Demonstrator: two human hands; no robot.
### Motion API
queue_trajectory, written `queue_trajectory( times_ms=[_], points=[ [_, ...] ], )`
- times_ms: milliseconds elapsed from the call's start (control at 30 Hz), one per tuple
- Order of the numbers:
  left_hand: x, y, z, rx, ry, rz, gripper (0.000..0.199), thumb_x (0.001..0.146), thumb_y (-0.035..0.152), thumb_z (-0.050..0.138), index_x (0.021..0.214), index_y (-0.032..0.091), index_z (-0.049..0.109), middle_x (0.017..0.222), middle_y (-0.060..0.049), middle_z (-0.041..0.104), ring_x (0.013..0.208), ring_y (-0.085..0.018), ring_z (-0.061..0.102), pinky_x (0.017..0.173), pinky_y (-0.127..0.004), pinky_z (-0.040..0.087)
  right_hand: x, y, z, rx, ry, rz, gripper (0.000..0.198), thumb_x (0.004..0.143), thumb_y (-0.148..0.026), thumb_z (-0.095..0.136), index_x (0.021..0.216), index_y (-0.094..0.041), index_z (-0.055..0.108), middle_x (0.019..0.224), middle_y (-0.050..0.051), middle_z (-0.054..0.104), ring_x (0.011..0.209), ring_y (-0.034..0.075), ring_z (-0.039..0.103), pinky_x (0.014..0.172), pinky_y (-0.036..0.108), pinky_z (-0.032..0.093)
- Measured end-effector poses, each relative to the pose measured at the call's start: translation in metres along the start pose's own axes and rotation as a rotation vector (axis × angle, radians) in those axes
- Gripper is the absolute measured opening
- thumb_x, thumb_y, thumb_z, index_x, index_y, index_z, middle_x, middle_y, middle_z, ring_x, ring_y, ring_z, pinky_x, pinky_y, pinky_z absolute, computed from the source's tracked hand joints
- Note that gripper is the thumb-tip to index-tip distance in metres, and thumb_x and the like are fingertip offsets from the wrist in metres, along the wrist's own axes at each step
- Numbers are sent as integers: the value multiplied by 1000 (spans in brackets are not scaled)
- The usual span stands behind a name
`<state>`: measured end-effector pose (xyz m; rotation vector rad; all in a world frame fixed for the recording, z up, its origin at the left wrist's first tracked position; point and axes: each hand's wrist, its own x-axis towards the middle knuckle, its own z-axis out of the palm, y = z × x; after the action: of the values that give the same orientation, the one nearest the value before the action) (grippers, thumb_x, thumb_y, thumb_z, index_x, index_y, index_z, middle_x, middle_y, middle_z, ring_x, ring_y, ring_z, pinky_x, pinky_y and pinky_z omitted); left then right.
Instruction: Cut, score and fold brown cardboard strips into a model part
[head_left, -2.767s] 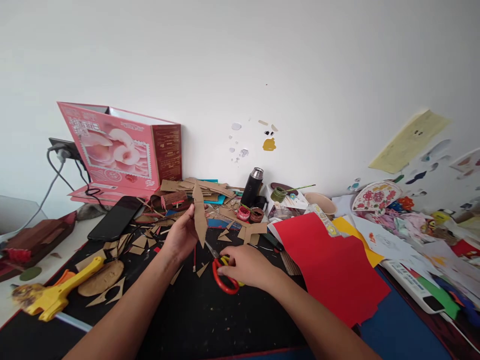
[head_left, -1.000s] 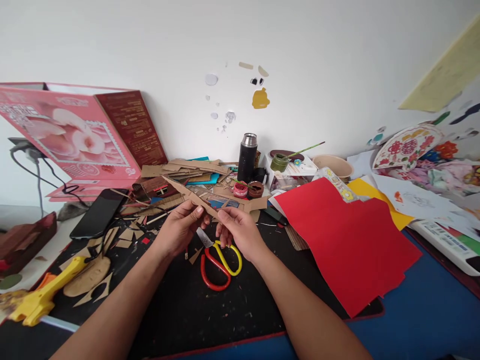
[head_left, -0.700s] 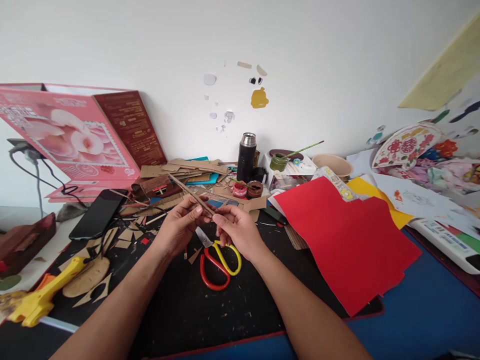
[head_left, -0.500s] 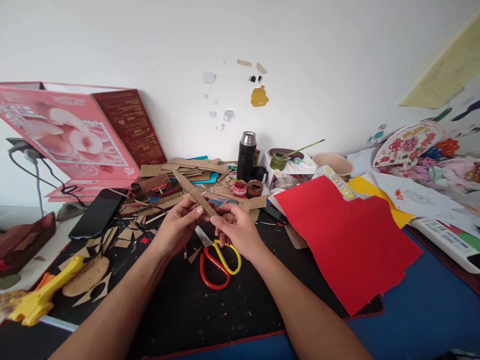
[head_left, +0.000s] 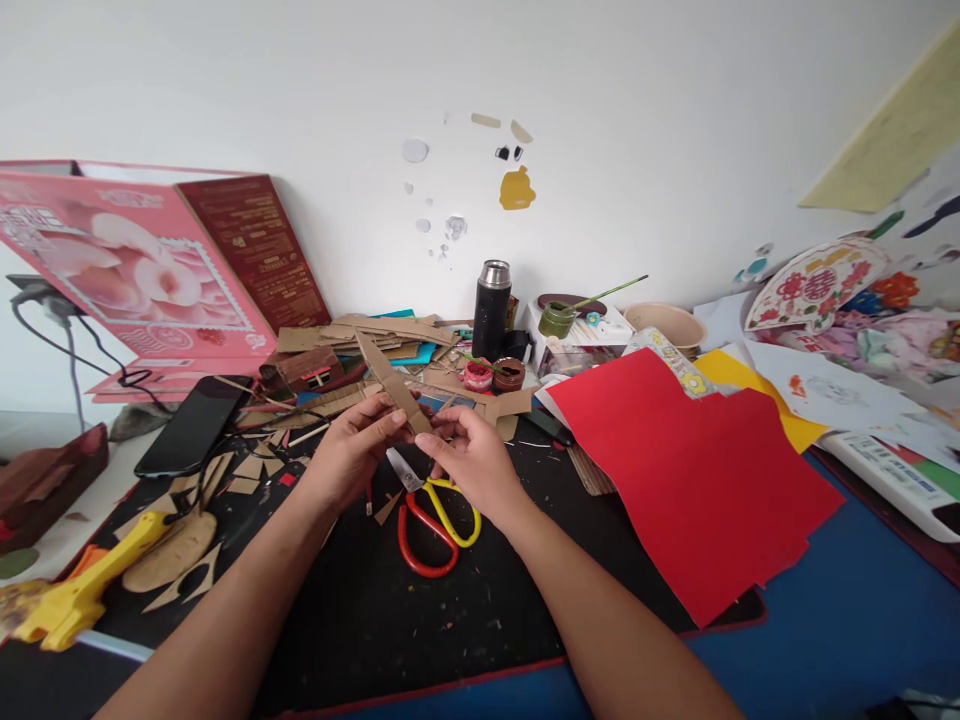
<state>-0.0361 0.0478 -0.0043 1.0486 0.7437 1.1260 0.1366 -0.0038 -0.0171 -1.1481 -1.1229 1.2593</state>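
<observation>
A long narrow cardboard strip [head_left: 385, 376] slants up and to the left, held between my two hands above the black mat [head_left: 420, 640]. My left hand [head_left: 358, 440] grips its left side with thumb and fingers. My right hand [head_left: 471, 448] pinches the lower right end, its fingertips partly hidden behind the card. Just below lies a pair of scissors [head_left: 431, 535] with one red and one yellow handle loop; its blades partly disappear behind my hands.
Cardboard offcuts [head_left: 390, 335], a black flask [head_left: 491, 312] and paint jars [head_left: 508, 374] stand behind. Red paper [head_left: 705, 490] covers the right side. At left are a phone [head_left: 193, 425], a yellow glue gun [head_left: 101, 580] and a pink box [head_left: 142, 270].
The cardboard strip has turned slightly in my hands, showing more of its broad face. Both hands keep hold of it, and the scissors stay in place.
</observation>
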Motion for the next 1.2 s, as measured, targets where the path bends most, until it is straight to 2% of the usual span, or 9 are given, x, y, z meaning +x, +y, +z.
queue_trajectory(
  times_ms=[133, 233, 400, 600, 733, 833, 933, 1033, 1200],
  points=[
    [-1, 2, 2, -37, -45, -21, 36, 72, 41, 98, 95, 16, 87, 93, -12, 84, 84, -26, 78, 76, -33, 63, 0, -3, -2, 81, -54, 61, 39, 89, -55, 80, 97, -23, 59, 82, -3, 68, 49, 11, 66, 39, 20, 38],
    [-1, 3, 2, -53, -75, -39, 33, 73, 40, 98, 92, 15, 87, 88, -11, 83, 83, -28, 78, 75, -34, 63, 0, -4, -4, 105, -110, 81, 42, 89, -60, 78, 93, -22, 60, 74, -4, 67, 48, 12, 66, 39, 19, 37],
    [-1, 0, -1, -48, -106, -20, 32, 77, 38, 97, 98, 15, 88, 90, -10, 84, 72, -20, 74, 70, -30, 62, 0, -3, -3, 126, -165, 85, 39, 89, -56, 79, 97, -20, 65, 73, -2, 71, 45, 11, 64, 39, 19, 37],
    [-1, -4, -1, -121, -99, -28, 29, 74, 35, 100, 93, 17, 86, 84, -6, 81, 62, -16, 68, 56, -26, 58, -3, 0, 0, 105, -221, 98, 33, 93, -49, 80, 100, -20, 66, 82, 0, 73, 49, 11, 66, 39, 19, 37],
    [-1, -3, 2, -157, -74, -43, 31, 71, 33, 102, 91, 16, 85, 81, -6, 80, 65, -16, 69, 61, -25, 59, -4, 1, 0, 104, -228, 95, 35, 92, -50, 82, 100, -20, 65, 90, 1, 74, 50, 10, 67, 39, 19, 37],
    [-2, -2, 4, -167, -101, -42, 31, 71, 33, 101, 89, 15, 84, 78, -5, 77, 66, -16, 68, 61, -24, 58, -4, 1, -1, 101, -238, 109, 39, 92, -51, 83, 107, -20, 67, 90, 1, 74, 49, 9, 67, 39, 19, 37],
    [-3, -2, 4, -150, -129, -59, 30, 73, 35, 100, 90, 16, 84, 78, -5, 76, 67, -16, 67, 59, -24, 56, -5, 0, -1, 84, -287, 124, 41, 94, -54, 80, 112, -19, 68, 83, 0, 74, 46, 9, 64, 40, 19, 38],
    [-3, -3, 3, -123, -101, -68, 31, 71, 36, 102, 89, 16, 84, 81, -5, 78, 73, -17, 70, 70, -25, 58, -5, 0, -1, 72, -333, 123, 43, 95, -58, 78, 107, -18, 67, 74, -1, 73, 44, 9, 61, 41, 19, 39],
    [-4, 3, -1, 57, -106, -33, 33, 76, 44, 98, 93, 18, 86, 86, -9, 82, 81, -23, 74, 79, -31, 57, -6, -2, -1, 59, -305, 120, 46, 92, -62, 81, 97, -20, 63, 65, -5, 67, 44, 10, 60, 42, 21, 41]
  ],
)
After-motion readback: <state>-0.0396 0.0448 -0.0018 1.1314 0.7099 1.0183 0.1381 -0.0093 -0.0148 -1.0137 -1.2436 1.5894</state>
